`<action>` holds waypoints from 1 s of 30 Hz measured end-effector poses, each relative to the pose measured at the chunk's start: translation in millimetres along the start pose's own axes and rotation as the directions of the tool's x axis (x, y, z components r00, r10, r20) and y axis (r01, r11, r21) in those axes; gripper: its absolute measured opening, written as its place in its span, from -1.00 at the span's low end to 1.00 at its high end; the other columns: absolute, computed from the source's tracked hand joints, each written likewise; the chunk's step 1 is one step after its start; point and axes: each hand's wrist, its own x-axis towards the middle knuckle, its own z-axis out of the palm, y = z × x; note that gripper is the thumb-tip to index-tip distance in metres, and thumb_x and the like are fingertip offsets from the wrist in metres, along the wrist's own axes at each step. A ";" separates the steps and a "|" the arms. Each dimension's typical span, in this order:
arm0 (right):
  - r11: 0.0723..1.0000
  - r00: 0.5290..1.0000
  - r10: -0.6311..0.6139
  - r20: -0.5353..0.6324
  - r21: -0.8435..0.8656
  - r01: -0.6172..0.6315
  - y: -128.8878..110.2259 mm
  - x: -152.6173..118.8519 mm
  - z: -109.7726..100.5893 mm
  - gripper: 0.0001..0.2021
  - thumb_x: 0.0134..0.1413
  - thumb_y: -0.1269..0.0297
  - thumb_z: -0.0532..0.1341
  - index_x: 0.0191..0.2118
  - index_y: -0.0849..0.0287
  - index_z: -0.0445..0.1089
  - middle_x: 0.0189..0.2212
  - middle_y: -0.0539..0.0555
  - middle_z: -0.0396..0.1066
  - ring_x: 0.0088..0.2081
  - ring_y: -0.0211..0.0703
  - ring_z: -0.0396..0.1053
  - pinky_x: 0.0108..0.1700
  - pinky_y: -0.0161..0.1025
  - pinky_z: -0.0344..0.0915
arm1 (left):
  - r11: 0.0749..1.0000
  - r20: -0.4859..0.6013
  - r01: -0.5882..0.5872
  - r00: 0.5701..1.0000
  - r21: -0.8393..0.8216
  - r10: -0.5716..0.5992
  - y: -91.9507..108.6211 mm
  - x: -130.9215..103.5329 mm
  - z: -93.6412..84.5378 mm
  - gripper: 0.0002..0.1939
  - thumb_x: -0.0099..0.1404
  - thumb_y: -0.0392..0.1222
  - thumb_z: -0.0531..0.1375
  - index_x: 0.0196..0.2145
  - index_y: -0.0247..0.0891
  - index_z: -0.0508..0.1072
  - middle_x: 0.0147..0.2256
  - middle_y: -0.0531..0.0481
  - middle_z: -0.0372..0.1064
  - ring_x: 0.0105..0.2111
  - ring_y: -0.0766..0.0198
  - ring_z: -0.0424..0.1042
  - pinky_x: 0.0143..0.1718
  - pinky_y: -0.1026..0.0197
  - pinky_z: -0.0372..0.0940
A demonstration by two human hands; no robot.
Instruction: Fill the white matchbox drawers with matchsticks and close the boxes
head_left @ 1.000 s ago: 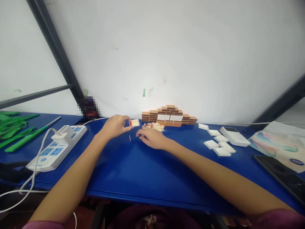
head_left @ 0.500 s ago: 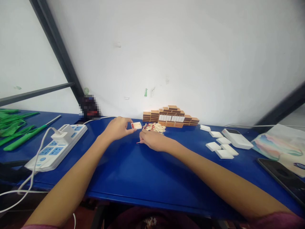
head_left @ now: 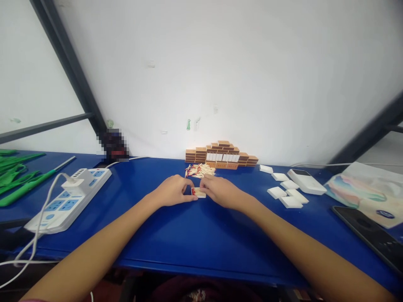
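We held the matchbox tray by its left end between our left hand's thumb and finger. Our right hand curled at its right end, its grip unclear.

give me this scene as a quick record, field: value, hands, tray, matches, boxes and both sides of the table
left hand: left hand, thumb and fingers around the tray's left end
right hand: right hand, fingers at the tray's right end; grip unclear
tray: small white tray, matches inside, red heads leftward
loose matches: loose pile beyond the hands
boxes: stacked matchboxes near the wall
left side: power strip
right side: phone
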 end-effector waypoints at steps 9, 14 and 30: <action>0.979 0.976 0.199 -0.092 0.073 -0.192 62.2 2.8 -10.3 -0.87 0.28 0.32 0.22 -0.31 0.19 0.47 -0.39 0.06 0.48 -0.39 -0.17 0.34 -0.35 -0.28 0.08 | 0.998 -0.014 0.007 1.000 0.058 -0.006 -0.8 -1.0 0.4 -0.55 0.29 0.25 0.28 -0.13 -0.18 0.61 -0.49 0.03 0.44 -0.50 0.23 0.39 -0.46 0.22 0.04; 0.949 0.970 0.213 -0.115 0.262 -0.178 64.9 10.1 10.3 -0.81 0.27 0.19 0.22 -0.30 0.18 0.48 -0.52 -0.03 0.37 -0.48 -0.22 0.28 -0.42 -0.30 0.06 | 0.998 0.002 -0.033 0.999 0.045 0.033 -0.8 -0.8 0.7 -0.51 0.27 0.31 0.28 -0.14 -0.16 0.62 -0.47 0.03 0.47 -0.49 0.23 0.40 -0.44 0.22 0.04; 0.980 0.975 0.165 -0.146 0.139 -0.145 61.3 24.4 20.0 -0.86 0.30 0.26 0.26 -0.27 0.21 0.45 -0.32 0.06 0.44 -0.33 -0.18 0.34 -0.31 -0.29 0.12 | 0.997 0.005 -0.047 0.999 0.063 0.047 -2.4 -0.3 1.5 -0.51 0.27 0.33 0.28 -0.16 -0.15 0.61 -0.46 0.02 0.47 -0.48 0.24 0.40 -0.43 0.22 0.02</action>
